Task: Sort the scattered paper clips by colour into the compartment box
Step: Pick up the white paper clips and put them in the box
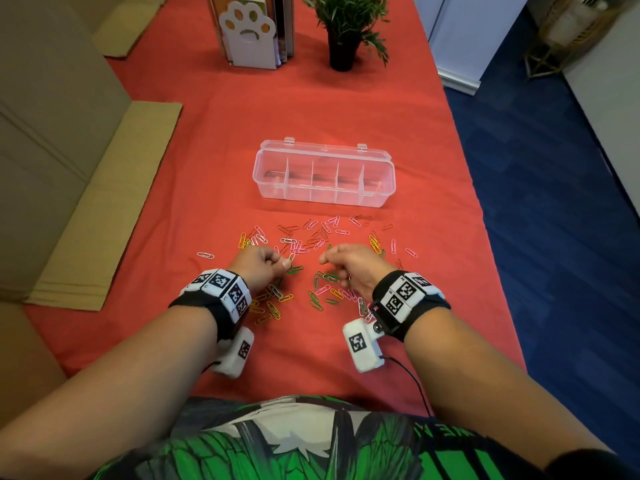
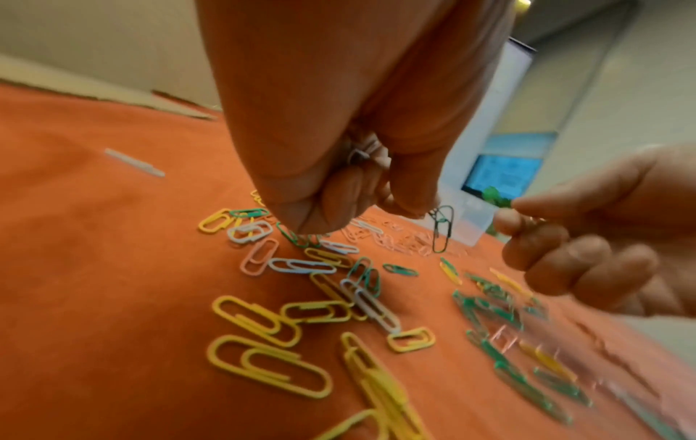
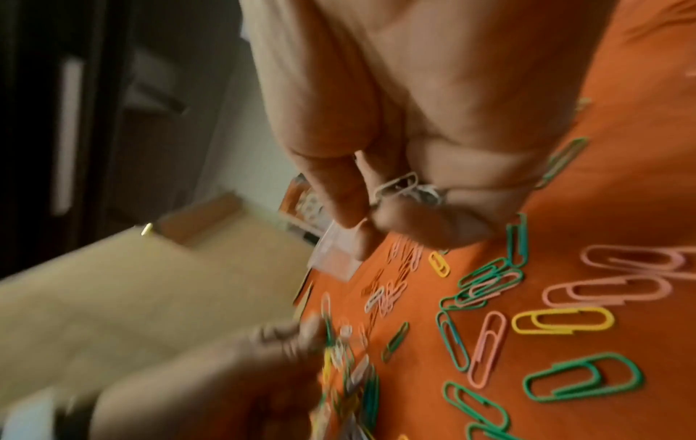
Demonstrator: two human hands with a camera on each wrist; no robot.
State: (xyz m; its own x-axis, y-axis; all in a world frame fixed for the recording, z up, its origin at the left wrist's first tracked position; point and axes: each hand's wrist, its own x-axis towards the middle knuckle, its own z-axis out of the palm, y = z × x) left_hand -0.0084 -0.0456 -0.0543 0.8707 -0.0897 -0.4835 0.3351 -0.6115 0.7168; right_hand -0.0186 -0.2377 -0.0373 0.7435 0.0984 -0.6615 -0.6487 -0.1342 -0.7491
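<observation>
Paper clips (image 1: 311,237) in pink, yellow, green and white lie scattered on the red cloth in front of the clear compartment box (image 1: 323,176), whose lid is open. Both hands hover over the pile. My left hand (image 1: 268,263) is curled: a white clip (image 2: 357,154) is tucked in its palm and a green clip (image 2: 442,229) dangles from its fingertips. The right hand (image 1: 346,265) is curled too, with white clips (image 3: 399,186) held in the palm. In the right wrist view the left hand (image 3: 211,381) is blurred.
A paw-shaped bookend (image 1: 247,32) with books and a potted plant (image 1: 344,29) stand at the far end of the table. Flat cardboard (image 1: 104,202) lies at the left. The table's right edge drops to blue floor (image 1: 554,202).
</observation>
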